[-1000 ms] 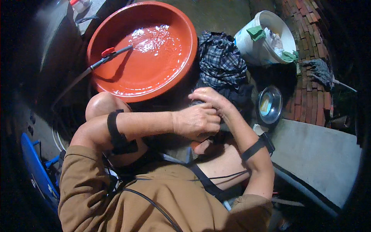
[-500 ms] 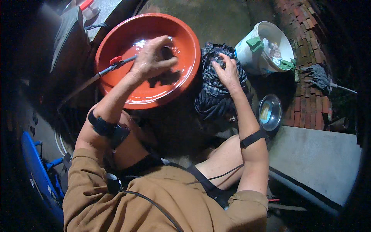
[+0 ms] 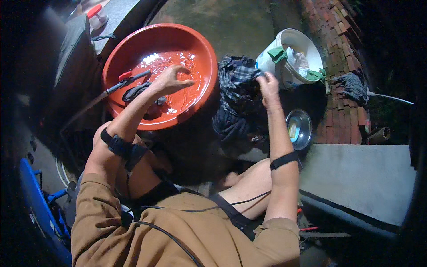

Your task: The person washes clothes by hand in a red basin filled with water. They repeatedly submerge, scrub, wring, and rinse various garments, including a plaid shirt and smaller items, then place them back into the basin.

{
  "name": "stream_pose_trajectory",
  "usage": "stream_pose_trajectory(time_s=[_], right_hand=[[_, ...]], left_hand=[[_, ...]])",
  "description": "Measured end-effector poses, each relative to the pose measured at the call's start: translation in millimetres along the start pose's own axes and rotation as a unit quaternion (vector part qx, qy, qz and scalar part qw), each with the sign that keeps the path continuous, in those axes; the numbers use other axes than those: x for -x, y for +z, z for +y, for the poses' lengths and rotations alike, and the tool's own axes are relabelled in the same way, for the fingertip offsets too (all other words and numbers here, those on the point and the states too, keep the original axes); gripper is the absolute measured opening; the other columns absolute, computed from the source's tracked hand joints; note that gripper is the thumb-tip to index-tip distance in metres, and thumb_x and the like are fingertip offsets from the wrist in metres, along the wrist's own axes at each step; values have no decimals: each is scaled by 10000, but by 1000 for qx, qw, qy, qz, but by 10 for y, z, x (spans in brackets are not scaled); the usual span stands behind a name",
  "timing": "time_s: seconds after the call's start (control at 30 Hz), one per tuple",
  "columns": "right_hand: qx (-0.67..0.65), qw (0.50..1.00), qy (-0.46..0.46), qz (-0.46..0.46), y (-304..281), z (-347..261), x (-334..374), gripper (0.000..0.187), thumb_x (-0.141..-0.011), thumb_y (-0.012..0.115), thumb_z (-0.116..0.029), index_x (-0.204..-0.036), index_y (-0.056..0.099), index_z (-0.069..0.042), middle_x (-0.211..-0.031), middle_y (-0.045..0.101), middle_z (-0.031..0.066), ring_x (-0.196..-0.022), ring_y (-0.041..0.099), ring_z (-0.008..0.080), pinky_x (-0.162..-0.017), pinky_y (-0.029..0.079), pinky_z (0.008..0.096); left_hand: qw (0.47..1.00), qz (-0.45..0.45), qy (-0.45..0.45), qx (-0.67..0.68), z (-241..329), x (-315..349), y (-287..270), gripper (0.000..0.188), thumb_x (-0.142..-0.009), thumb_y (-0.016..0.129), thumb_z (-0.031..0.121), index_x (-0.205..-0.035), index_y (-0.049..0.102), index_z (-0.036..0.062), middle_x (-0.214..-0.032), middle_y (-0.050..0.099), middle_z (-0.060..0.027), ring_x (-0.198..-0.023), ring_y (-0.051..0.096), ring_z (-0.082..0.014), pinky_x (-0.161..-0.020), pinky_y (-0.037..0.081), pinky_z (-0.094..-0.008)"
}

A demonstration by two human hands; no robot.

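My left hand (image 3: pixel 169 80) hung open and empty over the tub (image 3: pixel 201 55), where a dark cloth (image 3: pixel 134 93) now lay; my right hand (image 3: pixel 269 88), spread before, pinched the checked shirt (image 3: pixel 233 86) right of the tub.

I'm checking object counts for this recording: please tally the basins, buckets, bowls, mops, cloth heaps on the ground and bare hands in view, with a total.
Red-orange basin: 1
White bucket: 1
Round bowl: 1
Mop: 1
Plaid and dark cloth heap: 1
Bare hands, left hand and right hand: 2
Total: 7
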State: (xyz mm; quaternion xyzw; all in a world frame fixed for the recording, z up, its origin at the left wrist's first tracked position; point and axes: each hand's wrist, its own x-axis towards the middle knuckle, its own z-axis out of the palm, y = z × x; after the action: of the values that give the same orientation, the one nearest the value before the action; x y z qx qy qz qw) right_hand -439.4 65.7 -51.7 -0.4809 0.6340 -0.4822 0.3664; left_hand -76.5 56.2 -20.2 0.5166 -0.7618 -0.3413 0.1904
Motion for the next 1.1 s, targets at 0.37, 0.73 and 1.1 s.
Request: stream_pose_trajectory(time_s=[0.37, 0.73, 1.1], right_hand=[[-325, 930, -171, 22, -883, -1731, 904, 426, -857, 422, -262, -1149, 581, 3, -1236, 585, 176, -1151, 545, 289, -1025, 409, 439], [-304, 920, -233, 84, -1103, -1253, 721, 343, -826, 408, -82, -1125, 565, -21, -1240, 578, 173, -1204, 521, 281, -1068, 384, 453], [17, 975, -103, -198, -752, -996, 742, 450, -814, 572, -31, -1264, 574, -45, -1220, 585, 74, -1116, 558, 159, -974, 433, 290]], left_hand=[[686, -267, -207, 645, 1042, -126, 852, 1005, -774, 643, 641, -1497, 218, 87, -1485, 331, -198, -1357, 331, -310, -1058, 301, -537], [771, -155, 110, 608, 1370, -168, 530, 67, -885, 594, 101, -925, 630, 60, -978, 609, -24, -960, 546, -131, -879, 418, -273], [974, -96, -81, 186, 897, -235, 1220, 404, -806, 667, 341, -1049, 635, 20, -873, 643, -45, -784, 587, -158, -732, 470, -302]])
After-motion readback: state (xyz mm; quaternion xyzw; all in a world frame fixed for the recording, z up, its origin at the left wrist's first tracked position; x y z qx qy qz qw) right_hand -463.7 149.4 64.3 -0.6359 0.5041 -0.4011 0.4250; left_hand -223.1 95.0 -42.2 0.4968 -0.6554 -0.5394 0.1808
